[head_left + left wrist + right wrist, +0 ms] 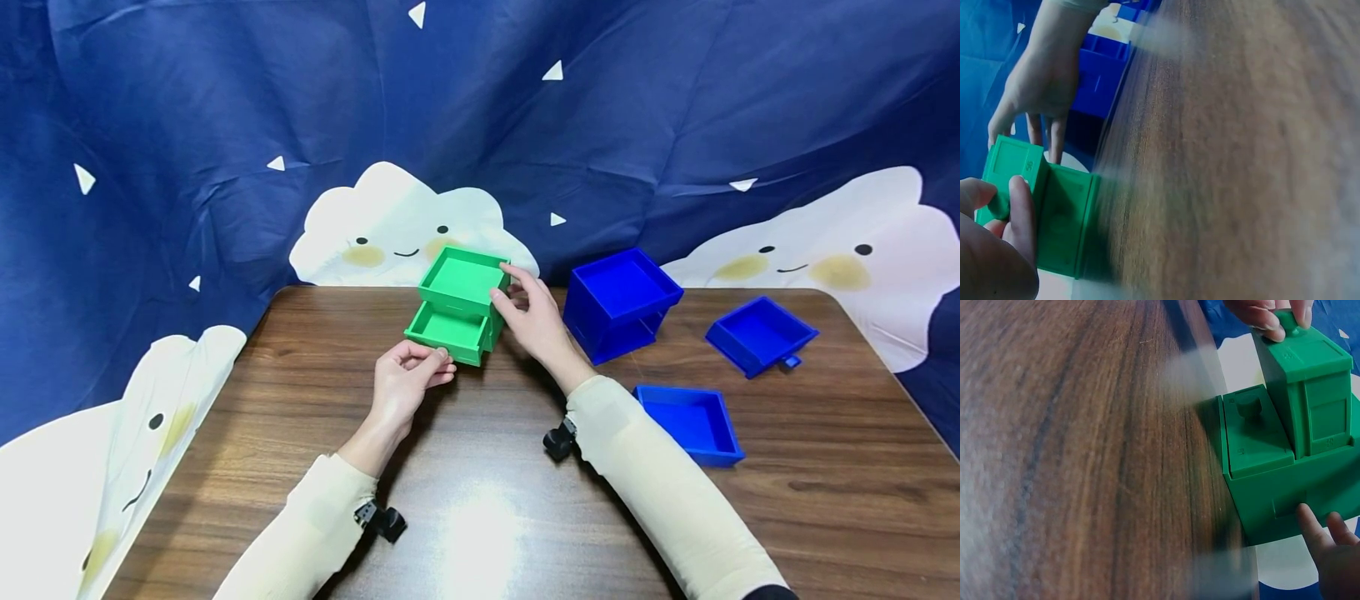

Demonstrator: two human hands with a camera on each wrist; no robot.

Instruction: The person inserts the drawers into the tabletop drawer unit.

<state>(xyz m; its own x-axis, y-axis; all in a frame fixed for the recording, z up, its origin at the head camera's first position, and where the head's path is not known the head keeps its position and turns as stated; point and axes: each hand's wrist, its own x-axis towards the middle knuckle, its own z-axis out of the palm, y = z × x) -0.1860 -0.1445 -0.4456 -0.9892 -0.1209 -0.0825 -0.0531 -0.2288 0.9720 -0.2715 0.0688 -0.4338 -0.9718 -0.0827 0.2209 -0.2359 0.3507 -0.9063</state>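
Note:
A small green cabinet [463, 275] with a tray-like top stands near the table's back edge. Its upper drawer [450, 327] is pulled partway out towards me, and in the right wrist view the lower drawer [1257, 434] sits closed beneath it. My left hand [405, 379] pinches the upper drawer's round knob [1288, 324] between thumb and fingers. On the cabinet's right side rests my right hand [532, 321], fingers extended and fingertips touching the side wall [1285, 506]. The drawer looks bare inside.
Right of the green cabinet stands a blue cabinet [626, 287] with an open front. Two loose blue drawers lie further right, one with its knob showing [761, 333] and one nearer me [690, 423]. A dark blue cloud-print cloth [465, 100] hangs behind the wooden table [300, 400].

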